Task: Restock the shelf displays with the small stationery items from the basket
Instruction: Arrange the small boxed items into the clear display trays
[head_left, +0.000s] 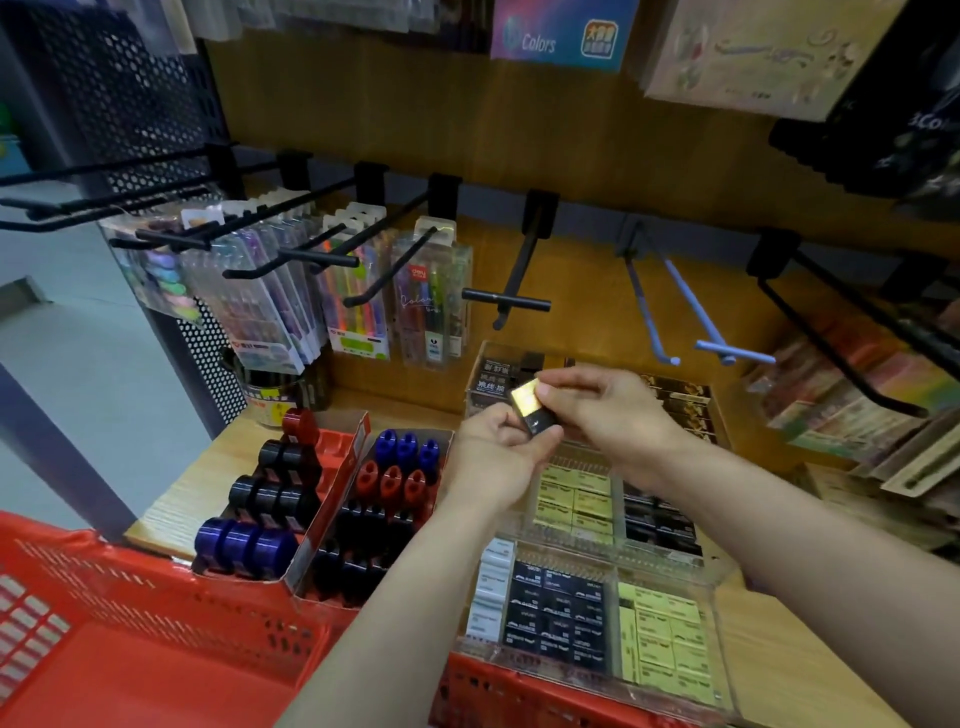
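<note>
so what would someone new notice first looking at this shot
Probably the two hands meeting mid-frame: the left hand and right hand together pinch a small black and gold box above the clear trays of erasers. Next, the red basket at lower left, and the empty black hooks on the wooden back panel.

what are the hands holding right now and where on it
A small black and gold eraser. The left hand grips its lower black end; the right hand pinches its upper gold end.
</note>
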